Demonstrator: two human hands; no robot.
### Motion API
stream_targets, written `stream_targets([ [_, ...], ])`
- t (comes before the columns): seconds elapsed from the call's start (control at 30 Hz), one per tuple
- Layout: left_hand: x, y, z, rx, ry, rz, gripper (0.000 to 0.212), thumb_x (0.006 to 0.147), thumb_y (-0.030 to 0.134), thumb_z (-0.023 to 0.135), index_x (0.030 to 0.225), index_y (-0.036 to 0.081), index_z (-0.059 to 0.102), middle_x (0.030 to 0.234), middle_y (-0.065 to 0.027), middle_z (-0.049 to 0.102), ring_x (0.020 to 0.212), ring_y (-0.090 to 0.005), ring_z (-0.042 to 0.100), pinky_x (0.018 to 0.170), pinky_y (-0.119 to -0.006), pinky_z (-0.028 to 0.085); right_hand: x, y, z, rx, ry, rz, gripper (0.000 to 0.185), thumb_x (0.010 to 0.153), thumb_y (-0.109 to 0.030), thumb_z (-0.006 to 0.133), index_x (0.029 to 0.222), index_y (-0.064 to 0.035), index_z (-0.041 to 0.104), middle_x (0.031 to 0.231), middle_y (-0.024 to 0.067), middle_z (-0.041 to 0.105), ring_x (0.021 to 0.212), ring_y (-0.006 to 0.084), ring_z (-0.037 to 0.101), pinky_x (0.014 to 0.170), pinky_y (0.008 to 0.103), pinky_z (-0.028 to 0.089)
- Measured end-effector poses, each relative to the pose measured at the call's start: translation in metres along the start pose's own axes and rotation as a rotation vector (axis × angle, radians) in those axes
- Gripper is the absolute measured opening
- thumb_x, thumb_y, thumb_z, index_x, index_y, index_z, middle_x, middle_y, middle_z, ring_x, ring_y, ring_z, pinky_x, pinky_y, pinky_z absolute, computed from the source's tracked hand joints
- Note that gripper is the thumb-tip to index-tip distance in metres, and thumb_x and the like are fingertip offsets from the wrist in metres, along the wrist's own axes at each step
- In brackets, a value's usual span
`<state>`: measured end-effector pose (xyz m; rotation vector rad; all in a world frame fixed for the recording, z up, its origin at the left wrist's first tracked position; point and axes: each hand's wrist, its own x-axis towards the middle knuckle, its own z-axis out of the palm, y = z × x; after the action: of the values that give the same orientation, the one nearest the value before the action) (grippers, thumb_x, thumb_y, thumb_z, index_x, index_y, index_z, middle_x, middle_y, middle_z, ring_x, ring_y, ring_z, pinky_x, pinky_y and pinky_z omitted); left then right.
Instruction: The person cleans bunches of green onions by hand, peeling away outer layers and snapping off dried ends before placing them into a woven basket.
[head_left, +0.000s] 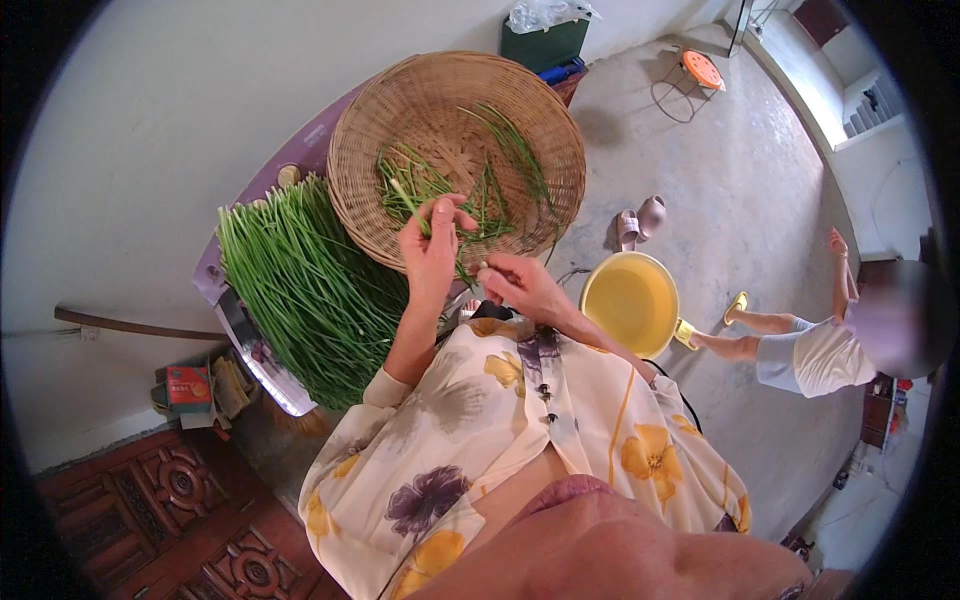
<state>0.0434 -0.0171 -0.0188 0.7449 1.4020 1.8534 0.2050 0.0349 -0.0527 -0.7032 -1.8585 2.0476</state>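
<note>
My left hand (435, 240) grips a few green garlic-chive-like stems, their pale ends (403, 196) pointing up over the near rim of a round wicker basket (457, 67). Close to its right, my right hand (521, 283) has its thumb and fingers pinched together at the basket's near edge, by some green stalks; whether it holds one of them is hard to tell. Loose green stems (517, 146) lie scattered inside the basket. A large, dense pile of long green stalks (307, 285) rests left of the basket on a purple surface (300, 139).
A yellow basin (630, 304) stands on the floor to the right, with pink slippers (640, 220) beyond it. Farther off is an orange-topped stool (703, 69). Another person (806, 352) in yellow slippers is at the right. A dark green box (544, 41) is behind the basket.
</note>
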Motion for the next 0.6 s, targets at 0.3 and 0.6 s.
stream_targets([
  [0.3,-0.012,-0.002,-0.004,0.243,-0.276,-0.136,0.024,0.101,0.02,0.058,0.105,-0.002,0.069,0.07,0.0047,0.057,0.058,-0.0011,0.042,0.051,-0.02,0.031,-0.012,-0.009,-0.037,0.171,0.181,-0.054,0.028,0.1,-0.021,0.058,0.115,0.0019,0.064,0.083,0.0004,0.062,0.071,0.0071,0.054,0.065,0.0223,0.046],
  [0.6,-0.001,-0.023,0.007,0.223,-0.484,-0.145,0.023,0.099,0.015,0.062,0.111,-0.002,0.069,0.086,0.0,0.068,0.076,-0.0044,0.056,0.065,-0.023,0.048,0.018,-0.027,-0.039,0.081,0.323,-0.095,0.02,0.099,-0.015,0.061,0.106,0.0033,0.063,0.08,-0.0013,0.06,0.069,0.0039,0.052,0.066,0.02,0.047],
])
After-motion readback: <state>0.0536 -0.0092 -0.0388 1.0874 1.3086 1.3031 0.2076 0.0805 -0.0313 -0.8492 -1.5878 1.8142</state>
